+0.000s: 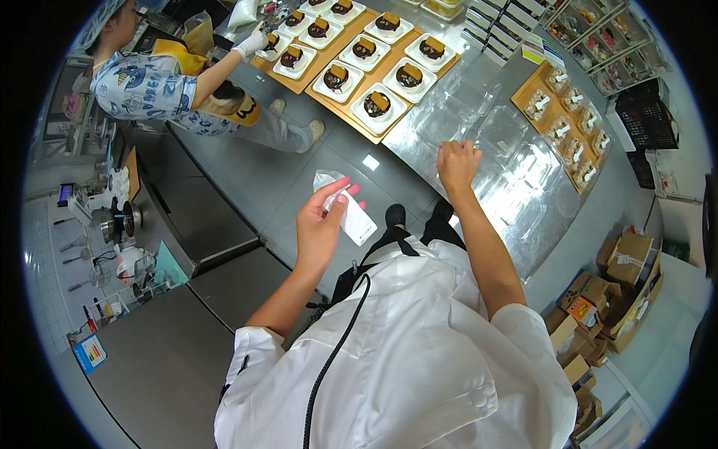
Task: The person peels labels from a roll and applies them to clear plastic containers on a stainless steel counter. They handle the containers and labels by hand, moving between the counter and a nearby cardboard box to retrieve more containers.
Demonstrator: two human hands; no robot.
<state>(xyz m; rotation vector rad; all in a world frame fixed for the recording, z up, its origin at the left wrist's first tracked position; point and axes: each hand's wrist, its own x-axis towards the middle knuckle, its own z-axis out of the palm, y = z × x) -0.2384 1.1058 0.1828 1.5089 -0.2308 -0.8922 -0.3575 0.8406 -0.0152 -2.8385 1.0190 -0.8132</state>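
My left hand [320, 224] is raised above the floor in front of my body. It grips a white packet [357, 223], crumpled at its upper end and flat lower down, between thumb and fingers. Over the near edge of the steel table [516, 228], my right hand [458, 166] is closed with its fingers curled. Whatever lies inside those fingers, if anything, is hidden. Clear plastic containers [499, 133] sit on the steel just beyond that hand. Left of them, a wooden tray [357, 120] carries several white square dishes with dark chocolate-topped desserts, each bearing a brown biscuit.
Another wooden tray [516, 99] at the right bears several small clear cups. A co-worker [149, 86] in a patterned shirt reaches a gloved hand [250, 43] toward desserts at the far left. Cardboard boxes [627, 258] are stacked at right; a dark counter [168, 359] stands at left.
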